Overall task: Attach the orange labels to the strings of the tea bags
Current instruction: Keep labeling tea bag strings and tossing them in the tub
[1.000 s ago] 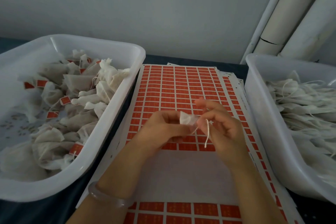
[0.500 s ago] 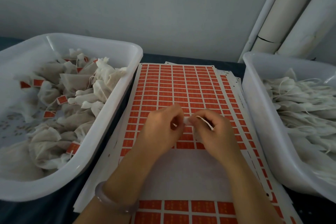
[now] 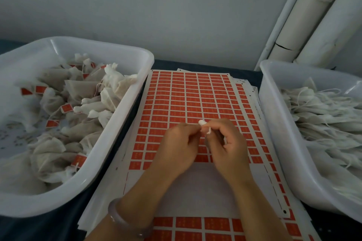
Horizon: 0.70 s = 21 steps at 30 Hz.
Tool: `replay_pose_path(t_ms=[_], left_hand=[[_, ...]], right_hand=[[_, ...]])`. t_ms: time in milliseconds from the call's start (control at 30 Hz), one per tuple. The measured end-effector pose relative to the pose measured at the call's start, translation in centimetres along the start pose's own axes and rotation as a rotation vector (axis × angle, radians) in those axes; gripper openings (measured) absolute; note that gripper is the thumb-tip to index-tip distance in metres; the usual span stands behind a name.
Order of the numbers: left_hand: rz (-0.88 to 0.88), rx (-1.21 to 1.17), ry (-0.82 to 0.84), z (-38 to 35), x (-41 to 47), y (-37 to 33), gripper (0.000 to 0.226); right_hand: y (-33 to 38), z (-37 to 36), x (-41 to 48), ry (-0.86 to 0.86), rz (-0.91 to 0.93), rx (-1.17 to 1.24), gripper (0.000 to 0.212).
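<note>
Left hand (image 3: pixel 176 147) pinches the bunched tea bag (image 3: pixel 201 122) and right hand (image 3: pixel 228 146) pinches its string (image 3: pixel 208 130) — likely to draw it free for tagging — just over the orange label sheet (image 3: pixel 195 94), between the labelled-bag tub (image 3: pixel 146 60) and the bare-bag tub (image 3: pixel 274 107).

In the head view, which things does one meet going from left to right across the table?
left tub of labelled tea bags → orange label sheet → left hand → right hand (both over the sheet) → right tub of plain tea bags
</note>
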<state>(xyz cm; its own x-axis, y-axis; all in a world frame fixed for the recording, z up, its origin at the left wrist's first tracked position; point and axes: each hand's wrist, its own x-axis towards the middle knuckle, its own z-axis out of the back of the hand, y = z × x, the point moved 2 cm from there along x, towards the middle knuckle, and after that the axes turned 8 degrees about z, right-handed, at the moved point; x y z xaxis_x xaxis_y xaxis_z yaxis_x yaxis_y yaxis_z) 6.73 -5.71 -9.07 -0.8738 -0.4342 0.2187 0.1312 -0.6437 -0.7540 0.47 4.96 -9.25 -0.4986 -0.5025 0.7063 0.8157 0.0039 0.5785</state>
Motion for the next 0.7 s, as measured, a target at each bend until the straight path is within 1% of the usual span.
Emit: replay_pose_path(t_ms=[33,100,133,167,200,267,300,333,367,400,467,500,567,600,633,667,700], left_hand=[[0.184,-0.185,0.063,0.0,0.5,0.3,0.023],[0.616,-0.620,0.094,0.3,1.0,0.6,0.022],[0.699,-0.792,0.090,0.3,1.0,0.9,0.026],[0.690,-0.901,0.090,0.4,1.0,1.2,0.029],[0.638,-0.945,0.103,0.7,0.9,1.2,0.025],[0.541,-0.942,0.116,1.0,0.5,1.3,0.013],[0.499,-0.908,0.126,1.1,0.7,1.3,0.013],[0.449,-0.879,0.156,1.1,0.7,1.3,0.014],[0.405,-0.878,0.210,1.2,0.7,1.1,0.012],[0.354,-0.885,0.273,1.3,0.7,1.0,0.011],[0.282,-0.863,0.350,1.4,0.6,0.7,0.011],[0.251,-0.826,0.353,1.6,0.4,0.6,0.011],[0.203,-0.778,0.353,1.7,0.4,0.6,0.017],[0.186,-0.779,0.352,1.7,0.4,0.6,0.020],[0.164,-0.778,0.348,1.9,0.4,0.7,0.021],[0.137,-0.777,0.336,1.9,0.4,0.8,0.018],[0.113,-0.786,0.323,2.0,0.4,0.8,0.013]], right_hand=[[0.0,0.0,0.0,0.019,0.028,-0.024,0.016],[0.2,0.0,0.1,0.068,0.097,-0.062,0.018],[0.4,-0.2,0.1,0.094,0.138,-0.075,0.020],[0.6,-0.3,0.2,0.113,0.168,-0.073,0.020],[0.8,-0.4,0.2,0.119,0.177,-0.059,0.019],[1.0,-0.2,0.3,0.085,0.136,0.005,0.013],[1.0,0.0,0.4,0.054,0.087,0.052,0.006],[1.0,0.3,0.5,0.017,0.024,0.088,0.006],[0.9,0.6,0.5,-0.021,-0.038,0.113,0.011],[0.8,0.9,0.6,-0.048,-0.100,0.139,0.012],[0.5,1.1,0.7,-0.067,-0.217,0.216,0.003],[0.5,1.1,0.7,-0.063,-0.247,0.241,0.003],[0.4,0.9,0.5,-0.025,-0.273,0.269,0.014],[0.5,0.7,0.5,-0.012,-0.318,0.302,0.015],[0.5,0.4,0.4,-0.003,-0.378,0.358,0.008],[0.5,0.2,0.3,0.006,-0.449,0.421,0.008],[0.3,0.0,0.2,0.019,-0.507,0.491,0.017]])
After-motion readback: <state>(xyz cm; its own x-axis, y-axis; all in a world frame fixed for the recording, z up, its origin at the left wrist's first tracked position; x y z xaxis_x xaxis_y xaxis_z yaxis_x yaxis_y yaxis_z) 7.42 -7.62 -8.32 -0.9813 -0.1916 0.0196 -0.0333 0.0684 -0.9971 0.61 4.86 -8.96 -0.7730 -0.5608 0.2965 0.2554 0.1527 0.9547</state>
